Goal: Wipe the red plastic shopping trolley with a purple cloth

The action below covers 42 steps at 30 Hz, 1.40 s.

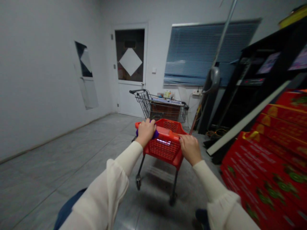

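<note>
Two hands are at work here: our left hand [145, 132] and our right hand [190, 149] are well apart, and both are on the red handle [168, 133] of a small red shopping cart [164, 150]. Our left hand is closed tight over the handle, with a purple thing [155, 134] pressed under it. We cannot tell what the purple thing is. Our right hand lies on the other end of the handle, and we cannot tell if its fingers wrap all the way around. The cart stands on its thin black legs and small wheels [172, 200] on a gray tile floor [59, 166], right in front of our body. A good way to hold a cart like this is with both hands firm and level, so it stays straight and does not tip. Ahead of us is a big wire cart [163, 107] near a white door [130, 70]. Red boxes [263, 166] are piled close on our right, so it helps to keep the cart away from them.
</note>
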Each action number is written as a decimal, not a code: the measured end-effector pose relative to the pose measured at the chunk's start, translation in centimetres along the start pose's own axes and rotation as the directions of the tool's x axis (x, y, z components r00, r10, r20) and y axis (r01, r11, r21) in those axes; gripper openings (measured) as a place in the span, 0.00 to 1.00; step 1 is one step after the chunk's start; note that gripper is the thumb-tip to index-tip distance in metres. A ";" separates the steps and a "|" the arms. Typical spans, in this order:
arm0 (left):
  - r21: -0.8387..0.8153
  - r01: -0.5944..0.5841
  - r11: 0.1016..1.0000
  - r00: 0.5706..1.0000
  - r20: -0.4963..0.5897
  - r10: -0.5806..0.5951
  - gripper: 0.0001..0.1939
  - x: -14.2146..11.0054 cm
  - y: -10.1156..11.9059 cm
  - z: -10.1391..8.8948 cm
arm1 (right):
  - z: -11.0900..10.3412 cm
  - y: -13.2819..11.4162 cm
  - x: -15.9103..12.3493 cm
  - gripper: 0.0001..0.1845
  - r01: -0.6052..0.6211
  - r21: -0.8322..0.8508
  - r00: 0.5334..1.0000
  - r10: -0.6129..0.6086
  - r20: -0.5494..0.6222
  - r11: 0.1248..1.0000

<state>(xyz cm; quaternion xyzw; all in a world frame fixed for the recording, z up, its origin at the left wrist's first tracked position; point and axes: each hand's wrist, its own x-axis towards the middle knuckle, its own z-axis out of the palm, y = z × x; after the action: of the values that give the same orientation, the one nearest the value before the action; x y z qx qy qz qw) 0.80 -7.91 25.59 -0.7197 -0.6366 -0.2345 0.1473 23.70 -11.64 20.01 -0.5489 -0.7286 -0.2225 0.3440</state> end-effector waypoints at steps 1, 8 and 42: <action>0.003 0.043 0.999 0.999 0.000 -0.043 0.17 0.1 -0.3 0.0 | 0.2 -0.2 0.0 0.19 -0.003 0.020 1.000 0.004 -0.005 1.000; -0.042 -0.184 0.982 0.982 -0.045 0.182 0.18 -0.6 3.5 0.3 | 1.3 -2.7 0.1 0.19 -0.028 0.081 0.999 0.030 -0.028 0.996; -0.043 -0.099 0.994 0.995 -0.012 0.099 0.17 0.2 3.1 0.1 | 3.8 -1.7 -1.8 0.24 -0.041 0.397 0.984 0.106 -0.144 0.917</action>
<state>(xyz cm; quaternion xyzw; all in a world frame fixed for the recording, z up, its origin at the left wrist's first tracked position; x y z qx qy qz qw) 3.90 -8.17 25.90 -0.7523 -0.5941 -0.2444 0.1463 21.38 -10.61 16.23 -0.4758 -0.7066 -0.1029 0.5136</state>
